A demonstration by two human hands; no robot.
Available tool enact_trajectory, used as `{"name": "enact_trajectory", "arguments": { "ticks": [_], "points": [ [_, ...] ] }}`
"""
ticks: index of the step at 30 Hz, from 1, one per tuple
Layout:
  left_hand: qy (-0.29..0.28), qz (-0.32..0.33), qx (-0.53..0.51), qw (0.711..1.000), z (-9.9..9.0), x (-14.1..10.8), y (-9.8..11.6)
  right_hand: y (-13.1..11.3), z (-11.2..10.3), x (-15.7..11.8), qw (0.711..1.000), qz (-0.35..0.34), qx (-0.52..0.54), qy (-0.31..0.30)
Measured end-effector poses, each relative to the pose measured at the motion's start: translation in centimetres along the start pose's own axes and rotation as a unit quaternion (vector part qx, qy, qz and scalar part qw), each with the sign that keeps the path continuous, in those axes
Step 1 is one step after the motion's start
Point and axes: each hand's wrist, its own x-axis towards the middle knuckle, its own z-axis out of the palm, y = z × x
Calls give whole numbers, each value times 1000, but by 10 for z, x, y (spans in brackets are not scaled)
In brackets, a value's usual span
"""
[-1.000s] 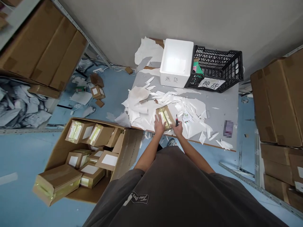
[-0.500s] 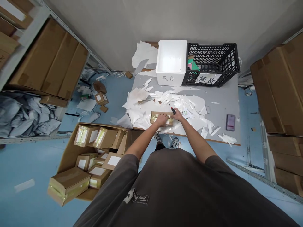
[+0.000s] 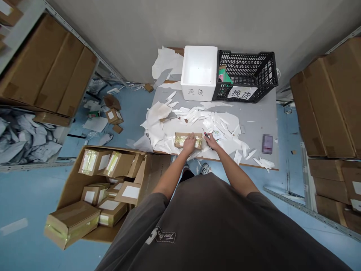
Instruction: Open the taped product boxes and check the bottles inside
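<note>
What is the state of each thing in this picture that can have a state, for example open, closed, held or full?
Left hand: pressing on top of the box.
Taped cardboard box: lying flat on the table, sealed with tape.
Right hand: holding the cutter.
Small cutter: held, pointing away from the person.
White foam box: upright, no lid on.
Black plastic crate: open-topped, holding a few items.
Cardboard carton: open, holding boxes.

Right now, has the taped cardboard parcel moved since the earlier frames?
Yes. The taped cardboard parcel has turned: it was slanted across the grey table's near edge, and now lies lengthwise along it.
</note>
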Motion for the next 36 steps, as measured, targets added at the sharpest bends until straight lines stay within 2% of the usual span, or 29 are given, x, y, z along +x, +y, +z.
{"name": "enact_trajectory", "arguments": {
  "ticks": [3,6,9,14,21,24,30,36],
  "points": [
    [-9,-7,-10,1000,-2,5,1,4,-17,-20,997,13,-11,-75],
    [-11,-4,-14,1000,-2,9,2,1,-29,-29,985,6,-125,-119],
    [-14,3,-18,1000,-1,9,1,-7,-33,-26,967,-2,-219,-133],
    [-27,6,-14,1000,2,9,-3,-20,-35,-12,950,-22,-267,-162],
    [-36,5,2,999,-4,10,-1,-37,-36,-4,939,-36,-300,-167],
    [-37,2,17,999,-7,8,0,-35,-36,-6,933,-29,-309,-180],
    [-40,11,20,999,-10,7,-3,-25,-40,-12,939,-27,-310,-144],
    [-44,5,9,999,-11,12,-5,-28,-29,-22,935,-39,-302,-181]
  ]
}}
